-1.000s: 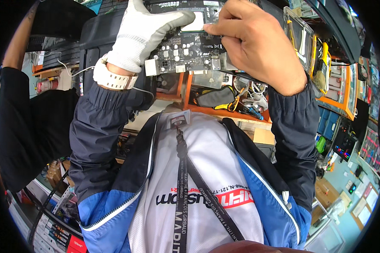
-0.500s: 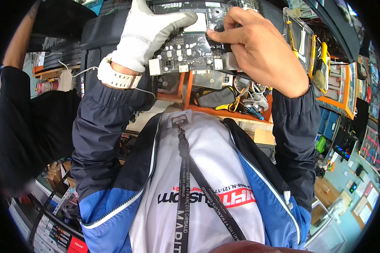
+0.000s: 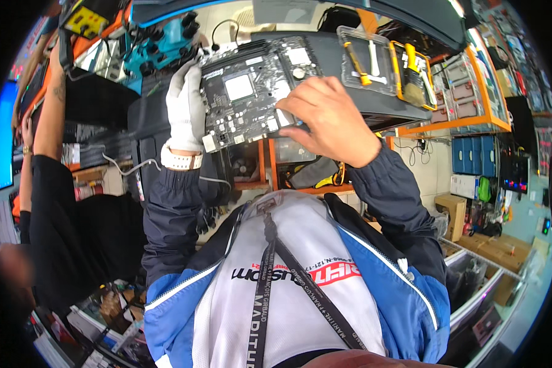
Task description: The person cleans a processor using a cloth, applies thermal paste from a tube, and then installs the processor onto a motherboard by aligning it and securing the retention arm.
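Note:
A black motherboard [image 3: 268,78], tilted a little, is held in front of me over the dark work surface. A silver square processor [image 3: 238,88] sits in its socket, left of the board's middle. My left hand [image 3: 186,105], in a white and grey glove, grips the board's left edge; its fingertips are partly hidden. Bare, my right hand [image 3: 331,119] pinches the board's near right edge by the connector ports, thumb below and fingers above.
A clear plastic case with tools [image 3: 366,61] lies right of the board, beside a yellow-framed tool case with a brush [image 3: 414,76]. Teal binocular-like equipment [image 3: 159,48] stands at the back left. An open orange drawer [image 3: 315,175] is below the board. Another person's arm [image 3: 50,104] reaches along the left.
My left thumb and right index finger have left the processor's sides. Both hands now grip the board's edges, and the board shows whole, lower in the view and turned slightly.

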Tool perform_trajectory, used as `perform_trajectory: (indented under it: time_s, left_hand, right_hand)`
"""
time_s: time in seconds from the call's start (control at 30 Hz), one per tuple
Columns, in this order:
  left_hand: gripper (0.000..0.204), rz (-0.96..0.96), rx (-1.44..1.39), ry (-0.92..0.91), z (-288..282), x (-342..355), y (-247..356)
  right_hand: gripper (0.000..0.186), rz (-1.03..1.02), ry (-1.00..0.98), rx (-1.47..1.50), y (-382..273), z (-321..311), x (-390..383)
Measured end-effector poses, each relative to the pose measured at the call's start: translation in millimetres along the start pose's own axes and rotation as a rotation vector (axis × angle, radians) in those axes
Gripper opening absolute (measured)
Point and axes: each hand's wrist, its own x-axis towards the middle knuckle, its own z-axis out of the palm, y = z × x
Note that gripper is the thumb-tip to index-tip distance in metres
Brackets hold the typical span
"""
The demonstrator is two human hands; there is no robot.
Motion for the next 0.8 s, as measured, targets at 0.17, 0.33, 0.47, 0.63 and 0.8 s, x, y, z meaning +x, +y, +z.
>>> perform_trajectory:
  time_s: [0.17, 0.33, 0.47, 0.63, 0.8]
  left_hand:
    - [0.041, -0.07, -0.157, 0.055, 14, 0, 19]
    - [0.043, -0.098, -0.23, 0.039, 37, 15, -1]
    - [0.043, -0.112, -0.304, 0.058, 37, 16, -17]
    - [0.043, -0.121, -0.332, 0.031, 37, 12, -8]
    - [0.038, -0.157, -0.507, -0.139, 34, 25, -15]
  right_hand:
    - [0.043, 0.023, 0.067, -0.037, -2, -18, 8]
    - [0.043, 0.077, 0.033, -0.099, 17, -22, 5]
    - [0.047, 0.126, 0.052, -0.1, 14, -11, 3]
    - [0.045, 0.151, 0.074, -0.151, 4, -4, -4]
    - [0.052, 0.227, 0.14, -0.207, -13, 3, -11]
